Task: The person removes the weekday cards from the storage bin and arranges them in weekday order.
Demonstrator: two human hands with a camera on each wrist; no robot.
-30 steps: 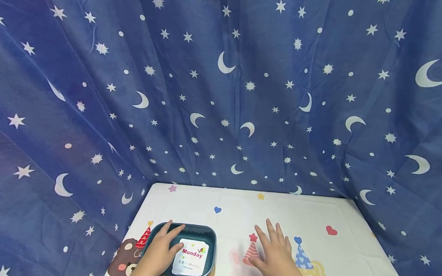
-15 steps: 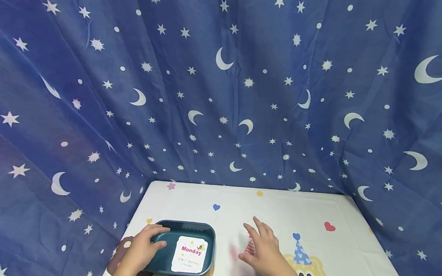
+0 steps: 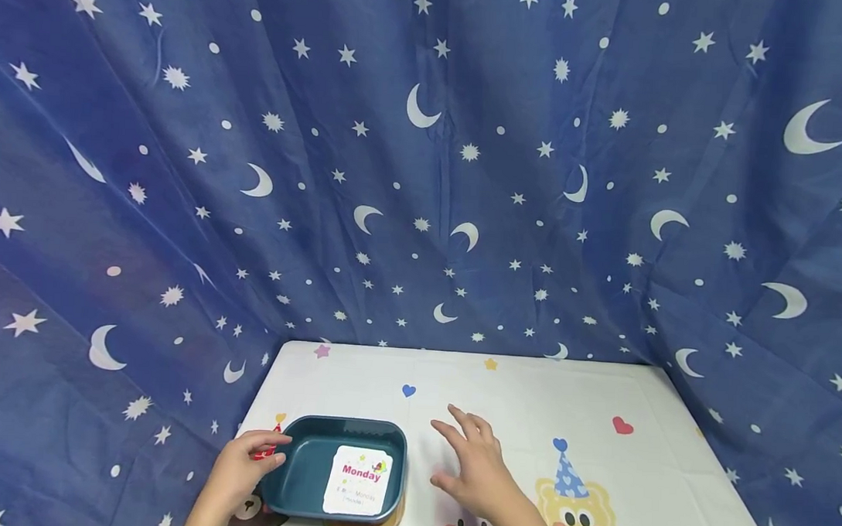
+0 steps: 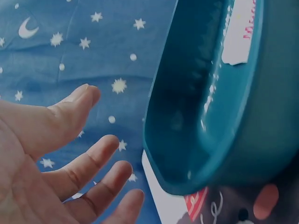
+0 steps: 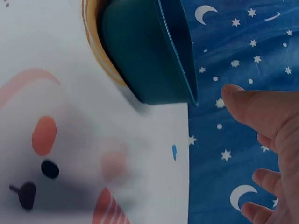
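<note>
A dark teal rectangular dish (image 3: pixel 302 472) with rounded corners stands on the left part of the table. Inside it, toward the right end, lies a white card (image 3: pixel 357 489) printed "Monday". My left hand (image 3: pixel 243 462) hovers at the dish's left end, fingers extended. The left wrist view shows a gap between those fingers (image 4: pixel 105 149) and the dish wall (image 4: pixel 224 154). To the right of the dish is my right hand (image 3: pixel 473 462), fingers spread and gently bent, holding nothing. In the right wrist view its thumb (image 5: pixel 247 105) stays apart from the dish (image 5: pixel 140 51).
The white tablecloth (image 3: pixel 527 406) carries printed hearts, stars and cartoon animals, including a yellow bear (image 3: pixel 579 520) at the right. A blue curtain (image 3: pixel 424 178) with moons and stars hangs behind the table and along its sides.
My left hand has drawn back leftward from over the dish to its left end. My right hand has shifted left toward the dish. The dish and card keep their place on the table.
</note>
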